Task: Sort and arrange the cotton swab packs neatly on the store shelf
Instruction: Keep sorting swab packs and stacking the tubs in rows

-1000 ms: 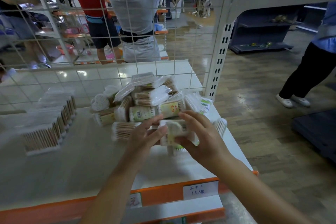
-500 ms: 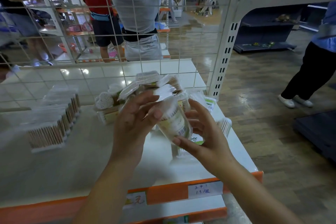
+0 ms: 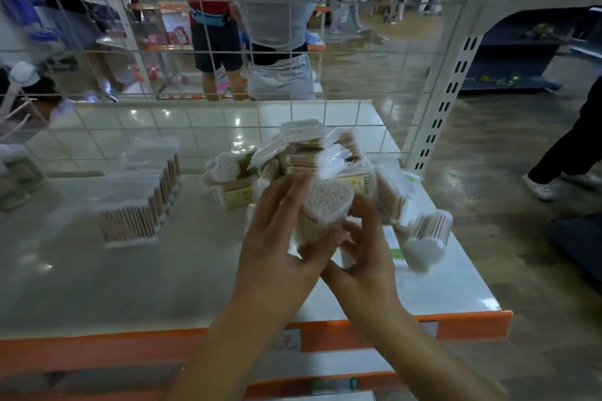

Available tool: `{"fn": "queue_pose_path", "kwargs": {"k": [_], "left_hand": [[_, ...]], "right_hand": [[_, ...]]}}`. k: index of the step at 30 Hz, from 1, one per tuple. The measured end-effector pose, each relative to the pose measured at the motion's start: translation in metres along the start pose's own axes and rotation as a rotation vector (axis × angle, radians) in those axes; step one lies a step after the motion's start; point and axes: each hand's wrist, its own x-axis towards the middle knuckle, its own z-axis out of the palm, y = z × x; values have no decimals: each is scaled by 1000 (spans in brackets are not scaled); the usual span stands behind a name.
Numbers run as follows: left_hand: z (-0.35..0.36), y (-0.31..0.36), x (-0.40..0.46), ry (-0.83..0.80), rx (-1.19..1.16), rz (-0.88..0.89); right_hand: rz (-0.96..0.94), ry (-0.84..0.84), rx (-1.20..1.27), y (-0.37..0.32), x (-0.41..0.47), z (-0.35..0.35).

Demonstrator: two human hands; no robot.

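While both hands are up off the shelf [image 3: 136, 286], they've got one heart-shaped tub [image 3: 321, 208] of swabs between them, cotton tips facing the camera, held a bit above the shelf surface at about the middle of the view. Left hand [image 3: 277, 247] is cupped round its left side with the fingers reaching up along the edge and the thumb tucked under; right hand [image 3: 365, 247] holds the lower right with fingers curled in against the base. So neither hand is free, both are wrapped on the same tub. Just behind it, around 12 o'clock, sits the messy pile [image 3: 312, 156] of mixed packs, flat bagged ones and box-type ones all dumped together, leaning every which way. Over at 9 o'clock there's a tidy row [image 3: 140, 198] of clear boxes already lined up, well apart from the pile. At 3 o'clock, near the shelf's right edge, another heart tub [image 3: 426, 241] lies on its side. My read: this is the pick-and-sort step, one tub pulled out of the heap and being turned upright or checked before it gets placed. Most of the job looks undone, since the heap is still big. Next move probably wants a clear spot picked for the heart tubs, maybe in the open stretch between row and pile, then setting it down flat on its base so it doesn't tip. It's a bit blurry, so can't read the label.
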Motion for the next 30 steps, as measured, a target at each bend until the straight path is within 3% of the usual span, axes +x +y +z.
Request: {"fn": "queue_pose_path", "kwargs": {"k": [7, 14, 17, 21, 24, 30], "left_hand": [[-46, -20, -4, 15, 189, -103], [-121, -68, -6, -9, 235, -196], [-156, -91, -6, -35, 285, -289], [-200, -115, -11, -46, 315, -267], [-237, -138, -18, -38, 363, -236], [-305, -182, -30, -47, 517, -257]], "right_hand": [[-54, -3, -238, -6, 1, 46], [26, -330, -647, -31, 3, 108], [-26, -354, -792, -38, -1, 138], [-53, -408, -817, -35, -4, 178], [40, -564, -793, -40, -5, 213], [-5, -632, -771, -39, -20, 282]]}}
